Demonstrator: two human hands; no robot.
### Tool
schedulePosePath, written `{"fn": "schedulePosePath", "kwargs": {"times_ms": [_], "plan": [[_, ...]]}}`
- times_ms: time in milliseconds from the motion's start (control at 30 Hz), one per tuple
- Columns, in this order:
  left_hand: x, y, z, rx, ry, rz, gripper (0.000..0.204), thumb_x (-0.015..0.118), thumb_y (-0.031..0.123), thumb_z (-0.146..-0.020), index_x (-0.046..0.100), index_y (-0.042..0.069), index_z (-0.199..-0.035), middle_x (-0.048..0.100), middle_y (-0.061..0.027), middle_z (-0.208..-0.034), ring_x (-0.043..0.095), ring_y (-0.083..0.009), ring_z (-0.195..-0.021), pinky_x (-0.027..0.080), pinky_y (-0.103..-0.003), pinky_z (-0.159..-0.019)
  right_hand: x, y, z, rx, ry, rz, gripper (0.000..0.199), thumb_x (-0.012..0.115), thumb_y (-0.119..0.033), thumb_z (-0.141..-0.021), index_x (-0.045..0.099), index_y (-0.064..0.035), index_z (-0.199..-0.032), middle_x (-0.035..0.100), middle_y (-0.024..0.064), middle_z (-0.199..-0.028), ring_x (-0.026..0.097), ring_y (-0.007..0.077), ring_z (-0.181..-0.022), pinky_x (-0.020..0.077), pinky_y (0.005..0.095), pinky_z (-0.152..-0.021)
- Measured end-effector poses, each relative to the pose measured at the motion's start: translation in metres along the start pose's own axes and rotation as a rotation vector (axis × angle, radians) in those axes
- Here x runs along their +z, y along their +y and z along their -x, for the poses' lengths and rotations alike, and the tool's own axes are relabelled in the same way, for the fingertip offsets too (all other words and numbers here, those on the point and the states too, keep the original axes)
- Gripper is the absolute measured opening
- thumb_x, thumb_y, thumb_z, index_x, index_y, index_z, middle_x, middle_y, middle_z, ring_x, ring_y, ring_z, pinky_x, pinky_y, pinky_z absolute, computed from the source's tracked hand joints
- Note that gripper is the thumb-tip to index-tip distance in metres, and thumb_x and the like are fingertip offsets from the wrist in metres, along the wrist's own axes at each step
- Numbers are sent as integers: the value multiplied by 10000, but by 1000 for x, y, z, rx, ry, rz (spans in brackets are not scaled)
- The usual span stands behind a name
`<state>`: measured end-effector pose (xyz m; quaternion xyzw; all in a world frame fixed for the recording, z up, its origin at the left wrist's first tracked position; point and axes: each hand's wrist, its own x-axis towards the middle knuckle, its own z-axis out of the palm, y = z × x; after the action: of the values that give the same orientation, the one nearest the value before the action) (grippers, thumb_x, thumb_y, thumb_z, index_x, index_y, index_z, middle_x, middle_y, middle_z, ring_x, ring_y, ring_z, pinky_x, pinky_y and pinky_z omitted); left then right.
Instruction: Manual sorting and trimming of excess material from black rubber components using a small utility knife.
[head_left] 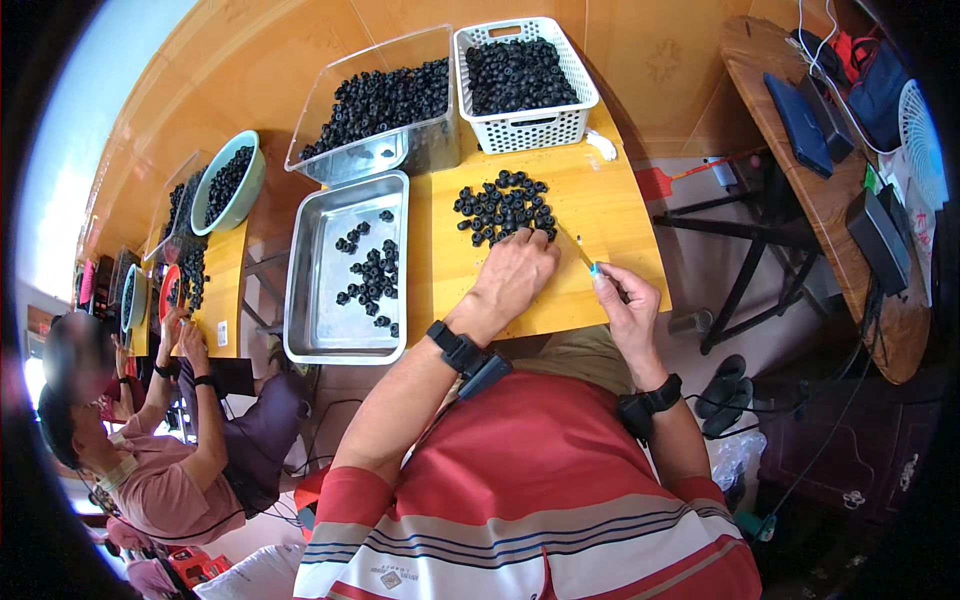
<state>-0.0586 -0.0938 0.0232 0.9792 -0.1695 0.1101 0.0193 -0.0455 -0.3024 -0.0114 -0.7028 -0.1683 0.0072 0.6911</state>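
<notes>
parts (pixel 500 208), small, black and ring-shaped, lie loosely piled on the yellow wooden tabletop (pixel 615 200), just beyond the curled left hand (pixel 518 270), whose grip i cannot tell. the right hand (pixel 628 302) pinches a slim yellow stick-like tool (pixel 585 256).

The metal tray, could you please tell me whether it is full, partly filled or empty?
Partly filled: small black parts lie scattered mostly toward the right of the metal tray, while its left side shows bare metal.

An orange-tan wall (pixel 280 50) spans eleven to one o'clock; a pale wall (pixel 100 90) stands at ten. Brown wooden table (pixel 752 90) at two, pale floor (pixel 690 285) at three, dark cabinet (pixel 830 450) at four; bright light, perhaps a window (pixel 36 382), at nine.
</notes>
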Motion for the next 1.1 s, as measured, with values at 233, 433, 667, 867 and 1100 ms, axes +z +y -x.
{"fn": "schedulePosePath", "kwargs": {"times_ms": [233,433,667,867,1100], "plan": [[-20,-2,9,-71,144,402,253,621,3,-836,691,8,-1078,665,-152,-988,666,-315,-908,564,-357,-795,-3,1,-2,0,23,-50,328,731,-224,-938,714,63,-1096,660,-5,-831,540,49,-727,442,213,-640],[-21,-3,29,-507,218,1598,195,631,6,-968,666,8,-1160,687,-38,-981,698,-149,-910,587,-284,-858,2,-2,-1,18,11,-53,319,734,-217,-935,716,63,-1087,657,-9,-826,541,50,-727,445,214,-645],[-29,-7,52,-753,363,2296,153,646,51,-965,637,46,-1118,693,-74,-1032,707,-213,-991,611,-333,-907,12,-20,4,-34,-94,-28,314,730,-216,-936,709,59,-1086,685,15,-857,570,58,-750,469,219,-670],[-28,1,67,-569,388,2481,188,607,75,-990,604,65,-1178,679,-67,-1106,677,-198,-1047,585,-342,-949,30,-46,6,-172,-223,50,321,731,-209,-929,692,51,-1113,715,94,-866,645,111,-759,513,262,-684],[-30,7,77,-467,394,2550,250,636,89,-973,599,96,-1220,673,-65,-1160,656,-199,-1091,566,-346,-968,36,-54,7,-263,-235,86,310,750,-203,-913,697,46,-1089,703,111,-830,661,144,-722,514,275,-644]]}}
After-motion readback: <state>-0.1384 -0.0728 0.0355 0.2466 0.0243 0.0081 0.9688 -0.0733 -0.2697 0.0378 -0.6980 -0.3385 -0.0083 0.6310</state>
